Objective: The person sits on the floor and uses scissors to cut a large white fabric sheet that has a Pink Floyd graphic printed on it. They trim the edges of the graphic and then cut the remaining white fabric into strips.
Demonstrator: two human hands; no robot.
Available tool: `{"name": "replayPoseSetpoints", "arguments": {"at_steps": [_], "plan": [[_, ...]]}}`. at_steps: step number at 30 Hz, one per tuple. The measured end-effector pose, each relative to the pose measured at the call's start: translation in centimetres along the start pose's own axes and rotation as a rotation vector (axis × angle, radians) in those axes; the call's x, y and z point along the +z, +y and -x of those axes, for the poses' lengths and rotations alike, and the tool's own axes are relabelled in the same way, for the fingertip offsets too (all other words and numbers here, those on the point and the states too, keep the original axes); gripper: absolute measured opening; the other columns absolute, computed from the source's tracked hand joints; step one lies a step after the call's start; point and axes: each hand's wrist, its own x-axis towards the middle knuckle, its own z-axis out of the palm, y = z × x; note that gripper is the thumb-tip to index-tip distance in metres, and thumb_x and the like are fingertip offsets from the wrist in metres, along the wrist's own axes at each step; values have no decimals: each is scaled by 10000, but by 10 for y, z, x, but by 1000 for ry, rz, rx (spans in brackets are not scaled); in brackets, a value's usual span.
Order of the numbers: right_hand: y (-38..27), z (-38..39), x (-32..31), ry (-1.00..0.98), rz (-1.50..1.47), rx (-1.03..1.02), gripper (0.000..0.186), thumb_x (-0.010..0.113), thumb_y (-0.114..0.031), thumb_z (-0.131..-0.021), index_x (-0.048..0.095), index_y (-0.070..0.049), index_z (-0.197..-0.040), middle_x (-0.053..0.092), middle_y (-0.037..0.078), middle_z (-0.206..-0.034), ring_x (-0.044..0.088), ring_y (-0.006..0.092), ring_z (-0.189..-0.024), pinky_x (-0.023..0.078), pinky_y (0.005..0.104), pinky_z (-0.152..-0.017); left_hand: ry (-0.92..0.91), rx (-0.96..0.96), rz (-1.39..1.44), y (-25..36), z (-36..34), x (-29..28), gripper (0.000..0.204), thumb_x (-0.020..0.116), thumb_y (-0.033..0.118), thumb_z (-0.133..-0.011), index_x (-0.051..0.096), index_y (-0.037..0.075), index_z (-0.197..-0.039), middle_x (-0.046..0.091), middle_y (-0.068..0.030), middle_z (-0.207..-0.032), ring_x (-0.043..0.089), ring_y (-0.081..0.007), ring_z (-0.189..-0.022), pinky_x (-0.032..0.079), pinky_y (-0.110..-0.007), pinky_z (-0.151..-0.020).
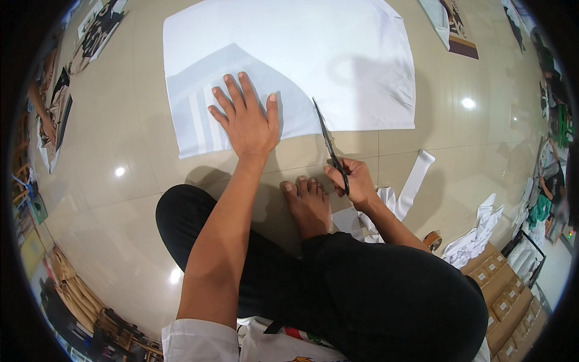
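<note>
A large white cloth [350,66] lies spread on the tiled floor in front of me. On its left part a greyish-blue shape with pale stripes [199,114] shows; I cannot tell whether it is printed or seen through. My left hand [244,120] rests flat on that shape, fingers spread, holding nothing. My right hand [354,180] grips black scissors [325,134] by the handles, just below the cloth's near edge. The blades look nearly closed, and their tips reach over the cloth beside the curved edge of the grey shape.
White cloth strips [413,184] lie beside my right forearm, and a crumpled white pile [473,238] is farther right near a tape roll [432,240]. Cardboard boxes [503,301] stand at lower right. My bare foot [309,208] is between my arms. Another person's arm [41,108] shows far left.
</note>
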Motion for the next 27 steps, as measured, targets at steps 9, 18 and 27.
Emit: {"name": "replayPoseSetpoints", "arguments": {"at_steps": [9, 18, 27], "plan": [[-5, -10, -16, -24, 76, -21, 406, 841, -360, -929, 639, -44, -774, 552, -8, -588, 498, 75, -501, 366, 260, -479, 12, 1, -13, 0, 0, 1, 836, 313, 619, -1125, 194, 70, -1745, 159, -262, -1796, 54, -543, -1645, 22, -710, -1298], [-20, -23, -16, -33, 123, -36, 398, 841, -359, -929, 642, -52, -773, 552, -12, -594, 479, 67, -493, 342, 257, -474, -6, -3, 12, 0, -1, 1, 850, 320, 628, -1118, 201, 65, -1743, 123, -252, -1805, 9, -537, -1649, -11, -712, -1297], [-33, -19, -25, -59, 207, 32, 370, 832, -348, -950, 655, -62, -795, 558, -26, -625, 497, 60, -504, 388, 237, -508, -5, 0, -13, -2, 0, 1, 851, 318, 626, -1118, 194, 63, -1744, 123, -259, -1802, 3, -537, -1650, 0, -720, -1295]]}}
